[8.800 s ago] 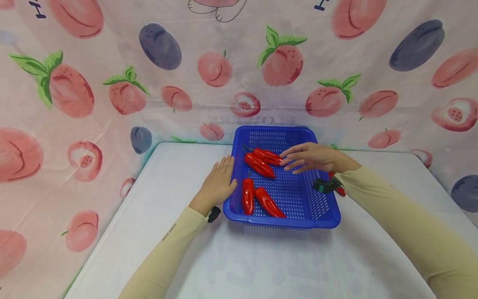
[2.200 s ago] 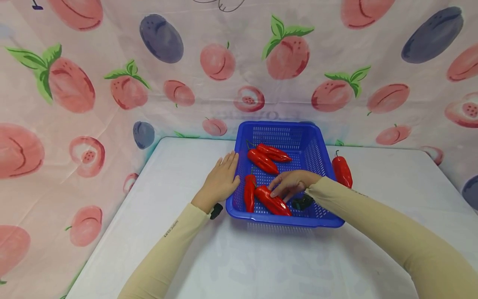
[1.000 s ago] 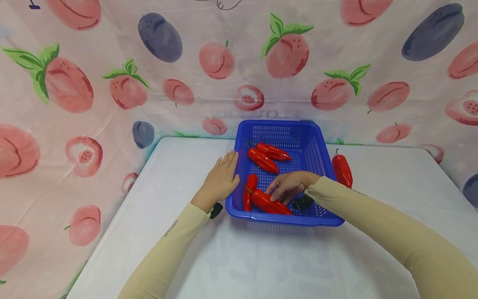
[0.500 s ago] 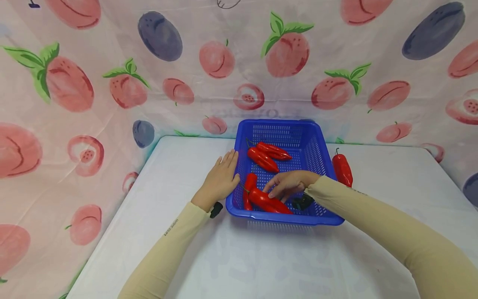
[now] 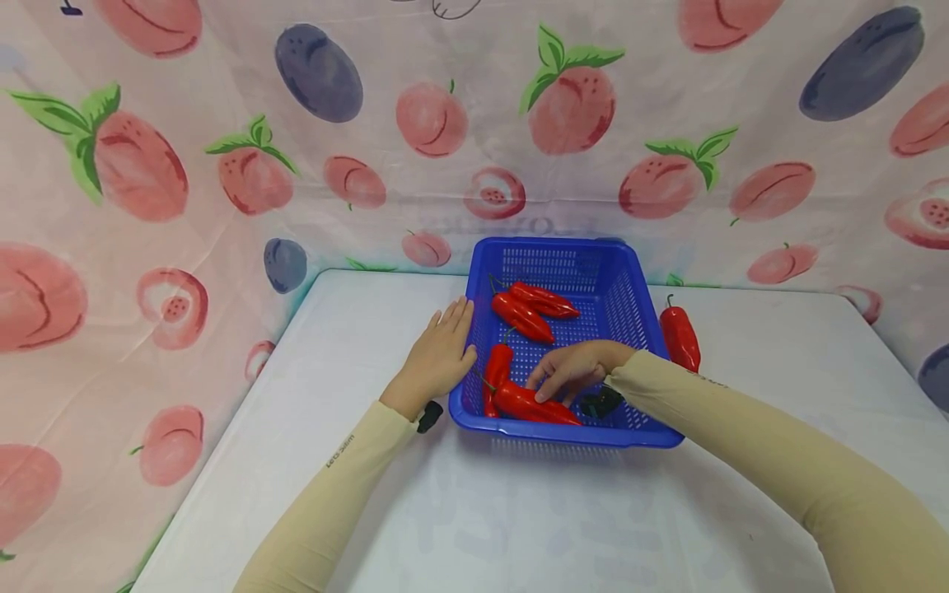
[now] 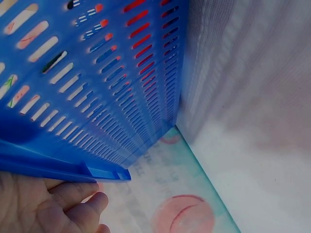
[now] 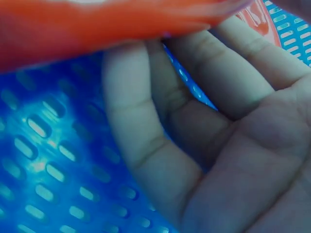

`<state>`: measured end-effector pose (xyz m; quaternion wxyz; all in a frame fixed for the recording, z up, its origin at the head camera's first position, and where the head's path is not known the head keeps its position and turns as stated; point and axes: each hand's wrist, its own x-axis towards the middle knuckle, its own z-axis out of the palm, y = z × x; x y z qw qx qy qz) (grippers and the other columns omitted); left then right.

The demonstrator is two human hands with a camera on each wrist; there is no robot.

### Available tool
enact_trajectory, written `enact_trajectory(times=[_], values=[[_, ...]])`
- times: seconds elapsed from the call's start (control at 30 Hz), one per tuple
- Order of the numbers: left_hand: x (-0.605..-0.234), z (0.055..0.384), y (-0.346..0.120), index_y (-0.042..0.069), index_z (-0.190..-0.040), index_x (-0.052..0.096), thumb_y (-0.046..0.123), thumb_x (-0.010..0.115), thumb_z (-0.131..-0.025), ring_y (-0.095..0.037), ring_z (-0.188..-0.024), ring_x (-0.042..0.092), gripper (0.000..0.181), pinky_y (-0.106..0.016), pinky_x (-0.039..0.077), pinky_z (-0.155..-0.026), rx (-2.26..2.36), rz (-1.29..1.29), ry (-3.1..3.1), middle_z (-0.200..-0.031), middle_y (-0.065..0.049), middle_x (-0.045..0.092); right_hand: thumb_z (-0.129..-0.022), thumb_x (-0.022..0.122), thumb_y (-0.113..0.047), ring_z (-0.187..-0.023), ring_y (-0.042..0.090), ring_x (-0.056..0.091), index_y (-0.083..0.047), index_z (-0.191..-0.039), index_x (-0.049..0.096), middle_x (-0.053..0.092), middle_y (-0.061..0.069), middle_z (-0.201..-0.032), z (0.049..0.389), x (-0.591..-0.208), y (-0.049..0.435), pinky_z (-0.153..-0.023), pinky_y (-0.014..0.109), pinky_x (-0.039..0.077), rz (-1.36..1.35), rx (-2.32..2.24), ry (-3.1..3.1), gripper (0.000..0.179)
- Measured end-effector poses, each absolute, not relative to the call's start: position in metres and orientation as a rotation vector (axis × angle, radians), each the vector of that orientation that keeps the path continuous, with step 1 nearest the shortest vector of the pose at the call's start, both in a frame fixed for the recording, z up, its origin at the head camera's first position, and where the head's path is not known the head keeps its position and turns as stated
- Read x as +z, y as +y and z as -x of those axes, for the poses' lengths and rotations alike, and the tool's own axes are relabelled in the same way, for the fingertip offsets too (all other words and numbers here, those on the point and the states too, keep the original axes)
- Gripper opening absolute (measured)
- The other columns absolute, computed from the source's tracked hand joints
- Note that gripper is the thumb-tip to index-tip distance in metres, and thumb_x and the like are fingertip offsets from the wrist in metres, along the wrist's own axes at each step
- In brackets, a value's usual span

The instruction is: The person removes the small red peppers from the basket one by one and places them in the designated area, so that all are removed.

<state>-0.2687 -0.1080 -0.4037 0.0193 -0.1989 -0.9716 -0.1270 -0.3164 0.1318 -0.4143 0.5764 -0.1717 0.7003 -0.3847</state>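
Observation:
In the head view, a blue slotted plastic basket [image 5: 567,436] stands on a white table with several red peppers in it. My right hand [image 5: 574,366] reaches inside and pinches the front red pepper [image 5: 526,403] near its middle. In the right wrist view, bent fingertips [image 7: 129,60] meet the underside of that pepper [image 7: 87,29]. Its stem end lies against another red pepper [image 5: 498,366] near the left wall. My left hand [image 5: 433,362] lies with straight fingers along the basket's left rim. From the left wrist, the hand [image 6: 53,208] shows beside the rim.
Two more red peppers, a nearer one [image 5: 522,319] and a farther one [image 5: 544,301], lie at the back of the basket. Outside, a red pepper [image 5: 680,338] rests on the table [image 5: 771,354] to the right. A fruit-print cloth [image 5: 423,189] hangs behind.
My right hand has come down from above the basket's right side to the front pepper. That pepper has shifted left against its neighbour. My left hand stays at the rim.

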Motion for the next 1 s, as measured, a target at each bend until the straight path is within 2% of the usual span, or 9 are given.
enact_trajectory(times=[0.33, 0.67, 0.87, 1.0], values=[[-0.4036, 0.2682, -0.1078, 0.001, -0.15, 0.014, 0.023, 0.042, -0.094, -0.028, -0.147, 0.013, 0.066, -0.043, 0.008, -0.121, -0.413, 0.613, -3.018, -0.158, -0.015, 0.014, -0.093, 0.054, -0.009, -0.074, 0.01, 0.053, -0.002, -0.115, 0.063, 0.06, -0.006, -0.079, 0.3183, -0.4184, 0.1329, -0.072, 0.024, 0.049, 0.4, -0.901, 1.666, 0.025], [-0.4059, 0.2685, -0.108, 0.0, -0.15, 0.014, 0.024, 0.04, -0.094, -0.028, -0.147, 0.014, 0.066, -0.043, 0.009, -0.121, -0.414, 0.62, -3.013, -0.158, -0.015, 0.014, -0.094, 0.051, -0.008, -0.083, 0.011, 0.061, 0.004, -0.126, 0.053, 0.067, -0.005, -0.089, 0.3177, -0.4097, 0.1354, -0.08, 0.034, 0.054, 0.351, -1.017, 1.699, 0.034], [-0.4058, 0.2694, -0.1078, 0.001, -0.15, 0.014, 0.024, 0.04, -0.094, -0.028, -0.147, 0.013, 0.066, -0.043, 0.008, -0.121, -0.418, 0.613, -3.014, -0.158, -0.015, 0.013, -0.093, 0.052, -0.004, -0.087, 0.013, 0.064, 0.009, -0.133, 0.043, 0.068, -0.003, -0.095, 0.3215, -0.4099, 0.1371, -0.093, 0.045, 0.051, 0.338, -1.126, 1.742, 0.044], [-0.405, 0.2696, -0.1078, 0.001, -0.15, 0.014, 0.024, 0.04, -0.094, -0.028, -0.147, 0.014, 0.066, -0.043, 0.009, -0.121, -0.417, 0.612, -3.011, -0.158, -0.015, 0.015, -0.092, 0.051, -0.001, -0.085, 0.013, 0.063, 0.011, -0.135, 0.039, 0.066, -0.003, -0.094, 0.323, -0.4131, 0.1369, -0.092, 0.044, 0.052, 0.322, -1.179, 1.76, 0.047]])
